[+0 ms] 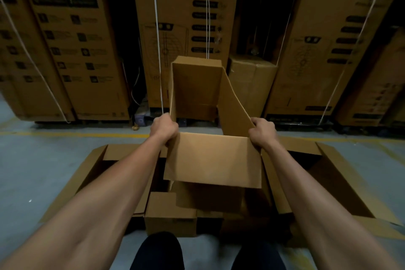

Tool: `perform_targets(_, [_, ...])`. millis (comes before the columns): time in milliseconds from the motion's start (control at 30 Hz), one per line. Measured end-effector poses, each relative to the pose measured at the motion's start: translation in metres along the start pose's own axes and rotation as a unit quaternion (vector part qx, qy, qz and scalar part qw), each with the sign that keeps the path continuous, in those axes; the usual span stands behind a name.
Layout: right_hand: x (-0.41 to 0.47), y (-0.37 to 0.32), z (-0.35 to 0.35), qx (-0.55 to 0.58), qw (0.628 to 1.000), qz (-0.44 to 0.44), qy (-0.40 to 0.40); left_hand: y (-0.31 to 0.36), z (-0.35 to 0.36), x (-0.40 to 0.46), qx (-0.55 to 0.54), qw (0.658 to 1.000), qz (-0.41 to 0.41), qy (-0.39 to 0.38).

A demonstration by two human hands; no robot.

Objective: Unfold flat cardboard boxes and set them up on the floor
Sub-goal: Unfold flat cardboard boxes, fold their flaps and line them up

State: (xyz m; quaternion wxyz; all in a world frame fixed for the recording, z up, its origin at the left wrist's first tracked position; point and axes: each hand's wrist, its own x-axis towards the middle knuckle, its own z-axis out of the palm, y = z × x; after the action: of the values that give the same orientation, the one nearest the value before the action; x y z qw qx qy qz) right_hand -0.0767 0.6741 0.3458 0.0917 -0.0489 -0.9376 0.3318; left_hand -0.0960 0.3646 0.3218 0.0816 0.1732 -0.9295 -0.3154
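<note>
While you hold the cardboard box (212, 160) up at chest height, pulled open into a tube, your left hand (164, 128) grips its ten o'clock corner and your right hand (263, 131) clamps the two o'clock corner. You're mid-unfold, I'd say; next comes squaring it and lowering it among the opened boxes (341, 182) below. Grey concrete floor (43, 160) with a yellow line (72, 134); tall strapped Crompton cartons (186, 28) stand at twelve o'clock.
</note>
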Motion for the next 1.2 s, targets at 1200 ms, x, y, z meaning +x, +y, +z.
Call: perform_targets(1200, [-0.008,0.007,0.023,0.471,0.798,0.355,-0.118,0.044,0.075,-0.032,-0.178,0.978,0.111,-0.013])
